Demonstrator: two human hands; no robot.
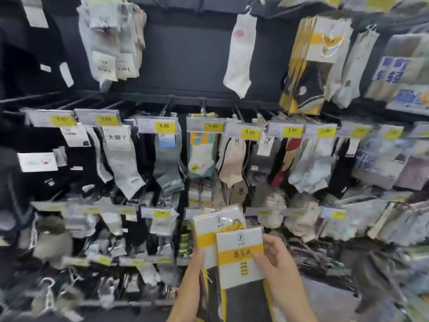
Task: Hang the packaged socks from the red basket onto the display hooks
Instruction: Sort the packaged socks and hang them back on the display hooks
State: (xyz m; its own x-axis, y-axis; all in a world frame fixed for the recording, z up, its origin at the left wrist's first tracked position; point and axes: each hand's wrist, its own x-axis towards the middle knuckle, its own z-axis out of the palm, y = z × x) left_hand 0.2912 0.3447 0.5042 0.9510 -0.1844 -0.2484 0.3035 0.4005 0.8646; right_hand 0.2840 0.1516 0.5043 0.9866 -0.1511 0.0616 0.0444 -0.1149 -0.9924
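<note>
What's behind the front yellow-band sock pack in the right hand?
A second matching pack, gripped by the left hand; its white-and-yellow top and hanger hook stick out up-left. Its lower part is covered by the front pack.

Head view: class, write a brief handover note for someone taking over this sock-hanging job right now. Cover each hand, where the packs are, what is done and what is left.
Left hand: grips the rear sock pack by its left edge.
Right hand: pinches the front sock pack, thumb on its card.
Both packs are held low in front of the display hooks; neither is hung yet.
Similar yellow-and-white packs hang at the upper right, probably on the matching hook.
Red basket: not in view.
Left to do: hang both packs, then check the basket for more.
</note>
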